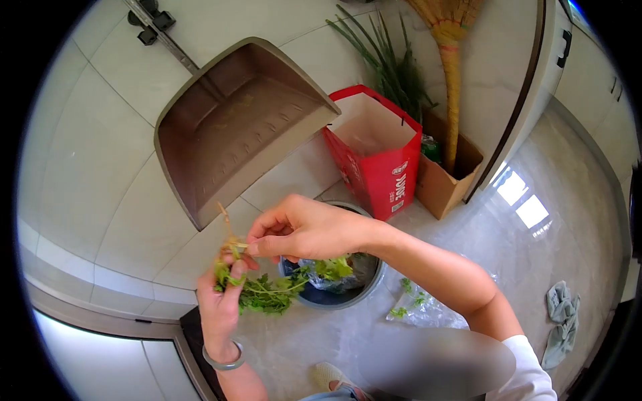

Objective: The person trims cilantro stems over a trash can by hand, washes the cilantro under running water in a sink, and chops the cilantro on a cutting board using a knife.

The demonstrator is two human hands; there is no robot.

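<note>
My left hand (224, 301), with a grey bangle at its wrist, is closed around a bunch of cilantro-like greens (267, 294). Pale stem ends and a thin tan root point upward, while the leaves hang down to the right. The thumb and fingers of my right hand (311, 227) pinch a stem near the root end, close above the left fingers. Below the hands stands a round dark bin (378, 277), partly hidden by my right forearm. Leaf scraps (334, 269) lie on clear plastic inside it.
A brown dustpan (247, 127) hangs on the tiled wall. Beside the bin stand a red paper bag (378, 177) and a cardboard box (438, 187) with a straw broom (452, 87) and green onions (394, 70). A clear plastic bag (435, 309) and a grey cloth (562, 321) lie on the floor.
</note>
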